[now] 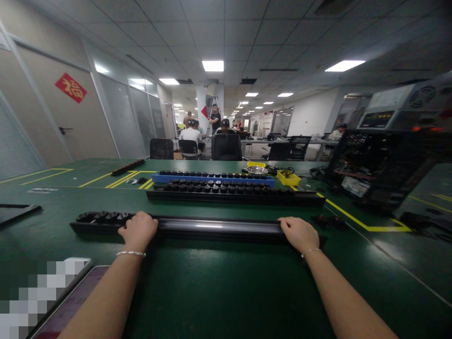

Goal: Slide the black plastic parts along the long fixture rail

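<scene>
A long black rail [215, 228], like a channel, lies crosswise on the green tabletop [226, 282]. Its left end carries several small dark parts [109, 216]; the stretch between my hands is smooth and shiny. My left hand [139, 229] is wrapped over the rail just right of those parts. Around the rail's right portion, my right hand [300, 233] has its fingers closed over the top edge. Behind it stand another black rail [236, 198] and a blue rail [212, 179], both lined with rows of small black parts.
A phone [81, 301] lies by my left forearm. Loose dark parts [328, 221] sit right of the rail. Farther back are a metal bowl [257, 171], a yellow bin [288, 178] and an open computer case [374, 165]. People sit beyond the table; one is on a ladder [214, 106].
</scene>
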Motion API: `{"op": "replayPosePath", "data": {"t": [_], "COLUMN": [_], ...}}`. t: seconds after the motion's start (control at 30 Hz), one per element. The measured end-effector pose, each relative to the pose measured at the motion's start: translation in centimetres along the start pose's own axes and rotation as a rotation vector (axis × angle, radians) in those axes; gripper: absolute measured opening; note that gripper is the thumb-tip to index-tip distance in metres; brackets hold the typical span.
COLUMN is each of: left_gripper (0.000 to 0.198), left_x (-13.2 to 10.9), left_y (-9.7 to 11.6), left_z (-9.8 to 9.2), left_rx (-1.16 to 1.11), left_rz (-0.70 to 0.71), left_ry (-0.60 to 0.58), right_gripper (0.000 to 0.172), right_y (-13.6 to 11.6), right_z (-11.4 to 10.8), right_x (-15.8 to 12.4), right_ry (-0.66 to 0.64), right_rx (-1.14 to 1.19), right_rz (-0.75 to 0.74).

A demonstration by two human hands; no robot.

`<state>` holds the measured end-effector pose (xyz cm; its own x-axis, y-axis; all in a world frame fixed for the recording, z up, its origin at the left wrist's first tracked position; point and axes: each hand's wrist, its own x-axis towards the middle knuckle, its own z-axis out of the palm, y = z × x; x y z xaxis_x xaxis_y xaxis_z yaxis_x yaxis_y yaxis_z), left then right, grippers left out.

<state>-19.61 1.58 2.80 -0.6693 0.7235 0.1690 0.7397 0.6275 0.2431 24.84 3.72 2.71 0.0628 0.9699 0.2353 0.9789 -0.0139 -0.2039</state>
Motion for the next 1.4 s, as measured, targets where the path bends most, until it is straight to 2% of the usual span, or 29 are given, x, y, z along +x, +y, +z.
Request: {"op": "replayPosePath", "data": {"t": [0.2,0.3,0.5,0.7,1.4], "left_gripper": [0.053,0.052,0.048,0.048,0.048], "left_x": [-0.6,-1.2,-2.5,-2.4,-2.7], "left_y": [0.4,0.6,1.0,0.8,1.6], "left_z": [0.2,0.6,0.9,1.0,1.1], "left_rx": [-0.01,-0.063,-0.151,-0.186,-0.163], "left_rz": [0.022,-0.01,-0.013,-0.01,0.051], "left_ry": [0.04,0.059,0.16,0.15,0.147], "right_gripper": [0.045,0.045,0.046,0.046,0.047], "right_y": [-0.2,-0.2,-0.2,-0.2,-0.2], "right_z": [-0.1,0.1,0.5,0.8,0.7], "right_x": [0.0,-0.1,-0.2,-0.3,-0.2], "right_ry": [-0.014,-0.007,0.013,0.046,0.029], "right_rx": [-0.03,-0.022,-0.018,-0.003,-0.01], "right_rz": [0.024,0.024,0.025,0.037,0.025]}}
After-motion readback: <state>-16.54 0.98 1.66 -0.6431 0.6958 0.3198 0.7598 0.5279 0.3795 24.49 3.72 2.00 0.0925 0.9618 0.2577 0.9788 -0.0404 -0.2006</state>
